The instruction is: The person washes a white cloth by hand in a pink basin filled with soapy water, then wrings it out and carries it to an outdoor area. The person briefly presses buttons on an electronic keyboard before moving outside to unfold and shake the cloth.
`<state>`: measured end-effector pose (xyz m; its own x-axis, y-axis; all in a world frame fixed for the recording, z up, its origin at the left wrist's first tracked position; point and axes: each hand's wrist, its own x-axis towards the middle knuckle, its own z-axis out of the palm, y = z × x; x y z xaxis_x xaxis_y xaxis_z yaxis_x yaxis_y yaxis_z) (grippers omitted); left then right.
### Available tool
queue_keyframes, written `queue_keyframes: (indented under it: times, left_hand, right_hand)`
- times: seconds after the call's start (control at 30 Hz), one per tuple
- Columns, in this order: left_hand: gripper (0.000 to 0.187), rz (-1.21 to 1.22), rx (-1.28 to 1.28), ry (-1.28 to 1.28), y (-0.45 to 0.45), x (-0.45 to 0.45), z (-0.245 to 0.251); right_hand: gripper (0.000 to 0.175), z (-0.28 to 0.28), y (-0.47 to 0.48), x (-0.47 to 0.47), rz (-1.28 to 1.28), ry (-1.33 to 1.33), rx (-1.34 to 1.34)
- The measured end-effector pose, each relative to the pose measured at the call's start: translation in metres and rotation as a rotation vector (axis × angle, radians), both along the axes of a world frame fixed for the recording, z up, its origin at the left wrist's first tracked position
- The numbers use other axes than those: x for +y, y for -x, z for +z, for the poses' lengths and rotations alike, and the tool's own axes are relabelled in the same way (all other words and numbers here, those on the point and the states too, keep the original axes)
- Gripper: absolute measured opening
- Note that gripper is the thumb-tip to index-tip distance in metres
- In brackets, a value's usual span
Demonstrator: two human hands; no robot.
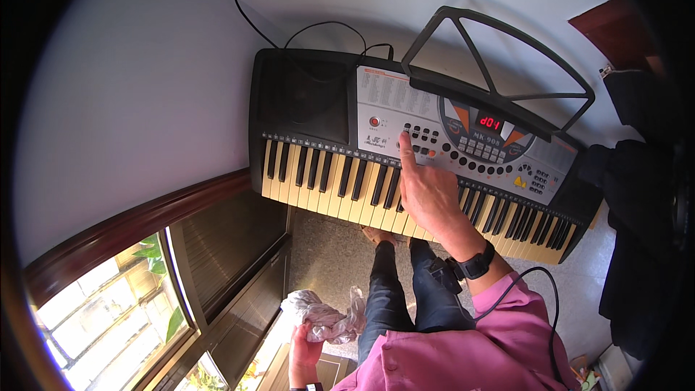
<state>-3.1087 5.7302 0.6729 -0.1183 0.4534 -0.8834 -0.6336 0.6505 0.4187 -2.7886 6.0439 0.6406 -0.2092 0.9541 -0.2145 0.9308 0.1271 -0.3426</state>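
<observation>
An electronic keyboard (396,195) with a black body and a grey control panel (388,108) stands before me. My right hand (429,190) is over its keys, index finger stretched out and the other fingers curled under. That fingertip is at the small black buttons (421,133) left of the display; whether it presses one I cannot tell. Red characters glow on the display (490,122). Lower down, my left hand (305,353) grips a crumpled pale cloth (323,317), away from the keyboard and near the window side.
A black music stand (491,84) rises from the keyboard's back edge. Thin black cables (326,23) run behind it along the wall. Dark clothing (630,217) hangs at the right. A bright window (108,315) lies at lower left. A cable (554,304) loops past my right sleeve.
</observation>
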Motion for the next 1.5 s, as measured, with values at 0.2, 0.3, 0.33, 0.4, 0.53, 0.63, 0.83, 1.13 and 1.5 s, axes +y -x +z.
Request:
queue_keyframes:
  times: [0.2, 0.3, 0.33, 0.4, 0.53, 0.63, 0.83, 1.13, 1.5]
  left_hand:
    - [0.065, 0.004, -0.017, -0.009, -0.004, 0.002, 0.001]
    - [0.065, -0.002, -0.032, -0.014, -0.006, 0.002, 0.003]
    - [0.065, -0.006, -0.038, -0.016, -0.006, 0.003, 0.003]
    - [0.065, -0.006, -0.042, -0.026, -0.006, 0.002, 0.005]
    - [0.059, 0.069, -0.077, -0.037, -0.004, -0.001, 0.008]
    - [0.058, 0.091, -0.107, -0.053, -0.002, -0.004, 0.009]
    - [0.059, 0.045, -0.072, -0.016, -0.002, -0.009, 0.011]
    - [0.057, 0.034, -0.087, -0.070, -0.005, -0.007, 0.019]
    - [0.061, 0.014, -0.094, -0.155, -0.006, 0.000, 0.045]
  right_hand:
    - [0.062, -0.006, -0.004, 0.000, -0.033, -0.050, 0.122]
    - [0.062, -0.007, -0.006, -0.001, -0.046, -0.033, 0.154]
    - [0.063, -0.007, -0.007, -0.001, -0.044, -0.016, 0.151]
    - [0.064, -0.008, -0.008, -0.002, -0.046, -0.015, 0.168]
    - [0.065, -0.011, -0.009, -0.005, -0.026, -0.117, 0.201]
    - [0.066, -0.014, -0.009, -0.005, -0.025, -0.115, 0.201]
    - [0.063, -0.011, -0.008, -0.005, -0.010, -0.116, 0.154]
    - [0.066, -0.011, -0.009, -0.004, -0.038, -0.026, 0.192]
    - [0.066, 0.003, -0.021, -0.025, -0.038, -0.012, 0.356]
